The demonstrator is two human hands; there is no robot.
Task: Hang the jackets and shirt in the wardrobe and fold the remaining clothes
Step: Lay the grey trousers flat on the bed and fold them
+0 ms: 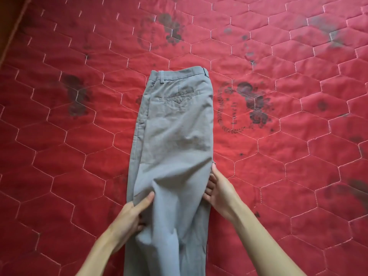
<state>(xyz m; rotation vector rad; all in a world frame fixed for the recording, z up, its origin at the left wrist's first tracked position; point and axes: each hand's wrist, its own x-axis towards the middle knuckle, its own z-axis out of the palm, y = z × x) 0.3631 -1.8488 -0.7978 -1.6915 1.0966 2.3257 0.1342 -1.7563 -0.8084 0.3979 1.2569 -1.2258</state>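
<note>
Grey trousers (175, 124) lie lengthwise on the red quilted bed cover (79, 146), folded leg over leg, waistband at the far end with a back pocket facing up. The legs run toward me and off the bottom of the frame. My left hand (132, 213) grips the left edge of the trousers near the thigh, thumb on top and fingers tucked under the cloth. My right hand (218, 191) holds the right edge, its fingers slipped under the fabric.
The red cover, with hexagon stitching and faded dark flower prints, fills nearly the whole view. A brown wooden edge (12, 22) shows at the top left corner. No other clothes are visible.
</note>
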